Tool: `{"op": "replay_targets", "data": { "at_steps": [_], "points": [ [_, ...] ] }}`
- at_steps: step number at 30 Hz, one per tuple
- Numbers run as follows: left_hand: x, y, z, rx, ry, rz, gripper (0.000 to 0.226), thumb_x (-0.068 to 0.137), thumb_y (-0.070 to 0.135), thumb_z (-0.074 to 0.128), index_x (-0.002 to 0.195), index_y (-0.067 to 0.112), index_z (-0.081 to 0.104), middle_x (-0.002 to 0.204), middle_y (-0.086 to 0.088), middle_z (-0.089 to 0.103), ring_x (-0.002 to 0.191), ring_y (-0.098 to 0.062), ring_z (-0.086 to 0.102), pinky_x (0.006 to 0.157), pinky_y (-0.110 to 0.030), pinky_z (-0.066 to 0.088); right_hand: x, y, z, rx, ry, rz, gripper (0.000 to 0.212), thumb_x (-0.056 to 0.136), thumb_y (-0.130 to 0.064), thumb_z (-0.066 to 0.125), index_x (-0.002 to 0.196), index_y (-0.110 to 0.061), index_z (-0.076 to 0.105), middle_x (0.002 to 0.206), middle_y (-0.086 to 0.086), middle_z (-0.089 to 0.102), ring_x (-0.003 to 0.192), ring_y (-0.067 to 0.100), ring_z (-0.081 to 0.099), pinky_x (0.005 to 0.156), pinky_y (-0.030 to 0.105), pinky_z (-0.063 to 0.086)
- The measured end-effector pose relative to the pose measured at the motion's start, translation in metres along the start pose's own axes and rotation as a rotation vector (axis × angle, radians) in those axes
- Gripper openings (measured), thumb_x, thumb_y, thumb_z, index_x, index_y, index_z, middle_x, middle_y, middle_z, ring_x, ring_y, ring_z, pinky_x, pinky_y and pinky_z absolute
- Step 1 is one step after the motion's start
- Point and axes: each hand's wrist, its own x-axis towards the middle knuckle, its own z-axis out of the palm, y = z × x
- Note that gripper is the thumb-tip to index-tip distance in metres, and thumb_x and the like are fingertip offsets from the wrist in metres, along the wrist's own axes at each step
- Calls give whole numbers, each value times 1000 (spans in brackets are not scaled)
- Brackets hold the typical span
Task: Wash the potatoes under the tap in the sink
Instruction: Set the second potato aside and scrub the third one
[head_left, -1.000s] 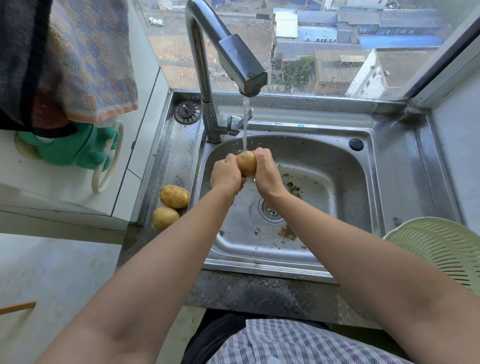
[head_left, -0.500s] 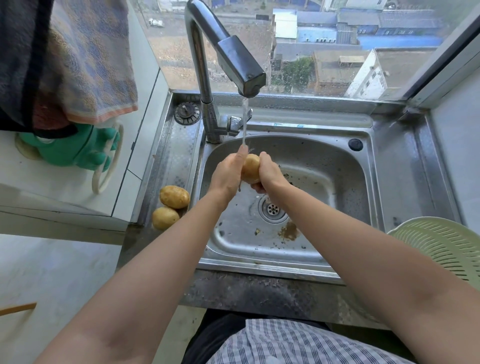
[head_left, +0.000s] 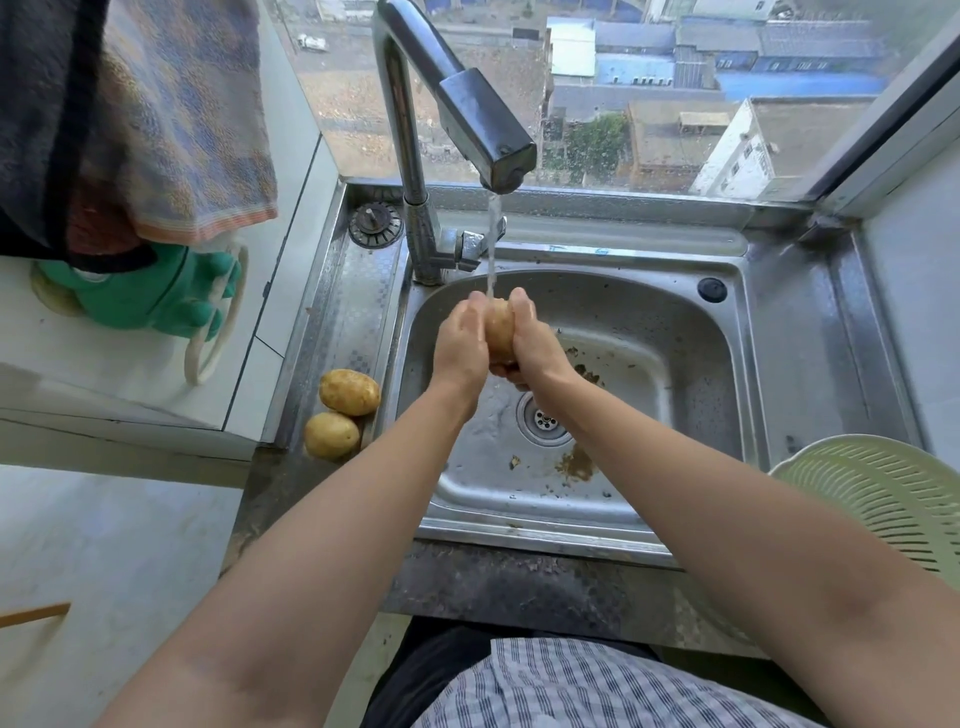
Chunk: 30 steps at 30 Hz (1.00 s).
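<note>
From the head view, you are pressing a potato between your left hand and right hand, both grasping it over the sink. It is standing roughly on end, pale tan and wet, its top under the thin stream falling from the tap. Two more potatoes, yellowish-brown and speckled, are lying touching each other on the steel ledge left of the basin. Brown dirt is lying near the drain.
</note>
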Motion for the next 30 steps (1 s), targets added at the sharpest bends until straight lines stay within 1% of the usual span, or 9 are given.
{"op": "replay_targets", "data": {
  "at_steps": [2,6,9,12,17,19,23,27,30],
  "points": [
    [0,2,0,-87,51,-64,38,104,38,36,94,16,65,95,-14,68,85,-27,66,65,-33,53,-2,-1,4,26,-11,20,62,98,-59,21,84,-15,64,61,6,55,47,13,44,46,22,32],
    [-6,-2,-7,-20,-223,42,26,98,27,50,122,18,54,109,-13,64,89,-21,63,63,-25,51,-2,-7,0,94,9,116,61,96,-59,21,74,-14,55,57,2,50,47,12,38,43,21,30],
    [3,2,-4,7,-71,3,28,99,30,47,108,9,63,94,-11,65,83,-25,62,54,-27,49,-3,-4,3,19,-3,85,65,97,-60,17,77,-14,60,55,4,51,44,13,38,42,20,28],
    [4,8,-1,20,-9,-69,36,103,36,40,101,9,64,95,-11,67,83,-24,63,60,-30,47,2,-1,6,-35,34,23,65,97,-58,18,76,-14,62,57,5,56,47,15,46,46,24,36],
    [10,5,-6,169,51,-106,31,93,31,45,76,11,60,85,-13,64,82,-26,59,76,-45,53,6,5,2,-263,87,-111,70,91,-61,15,65,-15,62,72,16,70,73,32,65,77,46,54],
    [7,10,-4,118,56,-128,29,98,27,44,79,13,62,84,-9,63,81,-23,59,72,-35,52,5,6,4,-256,91,-118,71,93,-58,15,66,-14,63,71,16,70,71,31,65,74,42,53],
    [-5,10,-8,108,-239,17,25,99,21,51,120,11,59,103,-6,65,91,-15,63,71,-22,54,5,-7,-4,-58,40,77,54,98,-44,16,72,-15,54,60,6,56,44,14,45,42,21,35],
    [5,14,-7,78,11,-75,30,99,24,45,95,10,71,94,-12,68,84,-25,63,66,-31,54,1,-7,-3,15,-96,128,48,101,-44,15,80,-25,54,41,-1,50,32,9,35,41,17,22],
    [3,15,-11,-17,-126,-56,29,102,31,43,105,18,69,107,-13,68,88,-22,63,61,-23,53,0,-13,-6,132,-172,227,58,99,-54,16,74,-16,52,39,1,47,31,11,31,39,15,20]
  ]
}}
